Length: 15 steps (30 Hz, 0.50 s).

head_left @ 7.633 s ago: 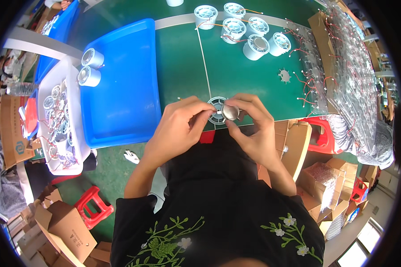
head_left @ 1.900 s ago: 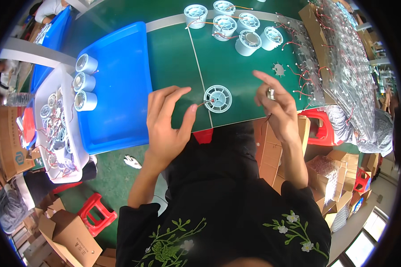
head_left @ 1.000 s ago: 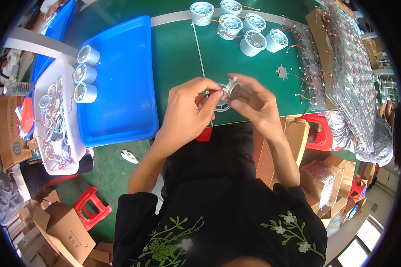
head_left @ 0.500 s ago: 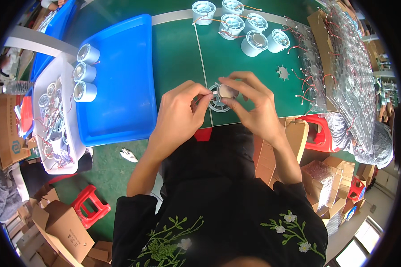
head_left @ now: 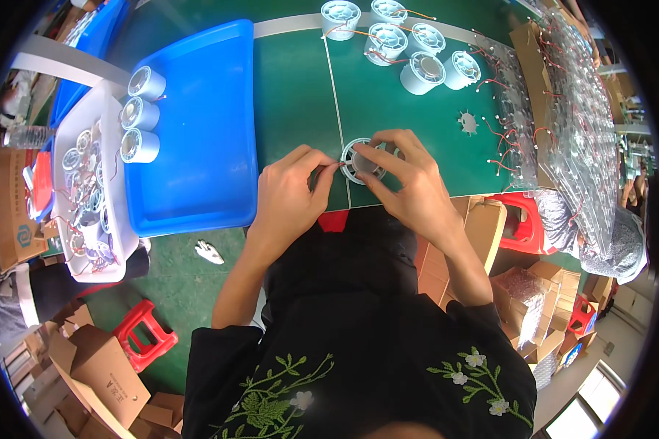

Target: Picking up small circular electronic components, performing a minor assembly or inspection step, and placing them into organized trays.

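A white round spoked housing stands on the green table in front of me, partly covered by my fingers. My right hand curls over it, thumb and fingertips closed on a round silver-grey disc that lies at the housing's open face. On the other side, my left hand pinches what looks like a thin wire at the housing's left rim. The far end of that wire is hidden.
Several white cups with wires stand at the back. A blue tray with three cups lies left, beside a white bin of parts. A silver toothed plate and stacked clear trays with red wires sit right.
The disc has gone from tilted between my right fingers to lying lower against the housing. My left pinch has drawn slightly left and down from the middle to the rim.
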{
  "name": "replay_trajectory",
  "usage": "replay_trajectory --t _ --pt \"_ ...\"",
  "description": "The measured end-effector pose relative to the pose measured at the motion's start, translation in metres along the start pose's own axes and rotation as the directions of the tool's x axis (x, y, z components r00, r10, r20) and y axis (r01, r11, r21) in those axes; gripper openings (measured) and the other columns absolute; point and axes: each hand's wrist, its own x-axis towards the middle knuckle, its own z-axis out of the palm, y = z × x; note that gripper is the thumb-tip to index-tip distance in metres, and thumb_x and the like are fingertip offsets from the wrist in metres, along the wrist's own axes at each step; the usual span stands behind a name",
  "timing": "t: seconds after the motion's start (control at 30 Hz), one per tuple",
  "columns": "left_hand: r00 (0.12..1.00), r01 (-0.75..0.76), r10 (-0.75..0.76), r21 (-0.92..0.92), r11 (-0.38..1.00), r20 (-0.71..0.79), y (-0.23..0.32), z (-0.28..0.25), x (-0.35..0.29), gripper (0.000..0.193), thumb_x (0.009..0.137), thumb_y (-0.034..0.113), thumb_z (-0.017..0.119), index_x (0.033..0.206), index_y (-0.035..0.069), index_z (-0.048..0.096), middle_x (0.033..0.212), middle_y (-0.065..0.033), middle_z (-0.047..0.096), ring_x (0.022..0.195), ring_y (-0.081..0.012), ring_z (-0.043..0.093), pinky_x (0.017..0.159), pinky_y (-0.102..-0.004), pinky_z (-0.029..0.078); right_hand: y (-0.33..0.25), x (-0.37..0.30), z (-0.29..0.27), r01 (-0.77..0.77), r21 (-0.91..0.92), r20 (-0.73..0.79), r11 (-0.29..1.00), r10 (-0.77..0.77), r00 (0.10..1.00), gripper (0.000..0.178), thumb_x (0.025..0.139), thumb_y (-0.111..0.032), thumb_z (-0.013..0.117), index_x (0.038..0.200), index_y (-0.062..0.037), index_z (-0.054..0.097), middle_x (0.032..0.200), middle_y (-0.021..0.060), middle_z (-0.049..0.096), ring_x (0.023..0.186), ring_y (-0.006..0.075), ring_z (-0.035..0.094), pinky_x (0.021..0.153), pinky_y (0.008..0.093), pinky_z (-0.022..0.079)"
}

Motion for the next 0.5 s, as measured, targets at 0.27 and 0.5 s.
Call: replay_trajectory --t 0.27,0.5 --pt "0.999 0.03 -0.029 -0.001 1.0 0.038 -0.0069 0.0025 0.0002 0.005 0.081 0.007 0.066 0.079 0.004 0.063 0.071 -0.008 0.061 0.055 -0.0245 0.056 0.05 -0.0342 0.041 0.0011 0.0017 0.0012 0.015 0.038 0.022 0.999 -0.016 1.0 0.037 0.069 -0.001 0.077 0.104 -0.0056 0.069 0.1 0.0095 0.06 0.084 0.0231 0.055 0.071 0.034 0.048" --pt "0.999 -0.039 0.038 0.038 0.999 0.036 -0.0071 0.0026 0.0013 0.005 0.081 0.008 0.067 0.081 0.004 0.064 0.068 -0.0073 0.058 0.048 -0.0168 0.048 0.047 -0.0309 0.036 -0.0033 0.0018 -0.0028 -0.035 -0.053 0.123 0.998 0.041 0.992 0.041 0.068 -0.006 0.078 0.108 -0.0059 0.068 0.104 0.0113 0.059 0.091 0.0251 0.059 0.075 0.0313 0.051"
